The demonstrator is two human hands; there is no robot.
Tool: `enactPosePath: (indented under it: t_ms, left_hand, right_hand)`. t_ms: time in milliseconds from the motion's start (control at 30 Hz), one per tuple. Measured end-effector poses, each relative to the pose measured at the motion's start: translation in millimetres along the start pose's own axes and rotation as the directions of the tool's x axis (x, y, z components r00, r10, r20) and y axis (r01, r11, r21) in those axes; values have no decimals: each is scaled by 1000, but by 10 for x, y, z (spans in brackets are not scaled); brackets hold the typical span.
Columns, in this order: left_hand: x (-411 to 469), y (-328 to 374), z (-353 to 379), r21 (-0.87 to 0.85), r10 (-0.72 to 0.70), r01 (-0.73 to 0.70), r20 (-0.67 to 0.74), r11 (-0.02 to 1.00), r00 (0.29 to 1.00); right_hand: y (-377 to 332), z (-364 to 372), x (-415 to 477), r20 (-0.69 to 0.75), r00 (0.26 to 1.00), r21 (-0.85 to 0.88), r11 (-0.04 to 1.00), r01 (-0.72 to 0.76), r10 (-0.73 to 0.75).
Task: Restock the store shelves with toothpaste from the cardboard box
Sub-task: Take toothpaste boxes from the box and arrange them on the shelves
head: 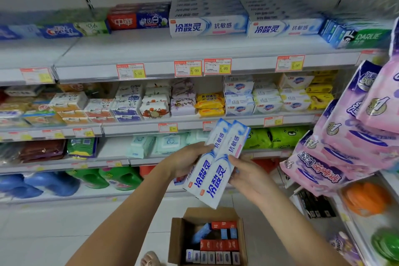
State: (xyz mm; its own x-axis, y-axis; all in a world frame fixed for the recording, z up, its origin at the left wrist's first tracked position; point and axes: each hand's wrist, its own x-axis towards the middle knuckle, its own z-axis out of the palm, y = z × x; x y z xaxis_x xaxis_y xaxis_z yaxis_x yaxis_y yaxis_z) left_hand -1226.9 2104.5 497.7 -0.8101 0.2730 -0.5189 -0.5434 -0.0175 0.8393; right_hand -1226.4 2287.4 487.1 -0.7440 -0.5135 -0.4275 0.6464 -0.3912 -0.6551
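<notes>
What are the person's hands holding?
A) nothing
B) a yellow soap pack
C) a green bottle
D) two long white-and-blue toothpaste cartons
D: the left hand and right hand grip two long white-and-blue toothpaste cartons side by side, above the open brown cardboard box.

This is a shop's toiletries aisle. Grey metal shelves (151, 49) carry red-and-yellow price tags (130, 70) along their front edges. Boxed toothpaste (208, 26) lines the upper shelf, wrapped soap bars (155, 106) sit below it, and detergent bottles (121, 177) stand lower still.
</notes>
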Motion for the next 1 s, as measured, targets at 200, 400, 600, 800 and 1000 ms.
enactPosePath:
  t_ms: [200, 400, 600, 800, 1000]
  left_hand:
    - [-10, 191, 262, 114, 42, -25, -155, 993, 987]
    - [-132, 543, 554, 312, 180, -173, 7, 934, 984]
    - [-30, 791, 603, 653, 178, -170, 54, 738, 982]
    - [-121, 1597, 684, 873, 534, -260, -1, 413, 846]
    - [118, 2612, 597, 993, 667, -110, 48, 51, 744]
  right_hand:
    - [80, 212, 32, -178, 971, 11, 987, 162, -158]
    - [-142, 405, -37, -314, 904, -71, 956, 284, -292]
    - [-603, 352, 18, -251, 904, 188, 898, 397, -347]
    - [-1350, 415, -17, -199, 806, -70, 828, 556, -558]
    - [-2179, 243, 78, -119, 583, -699, 485, 525, -803]
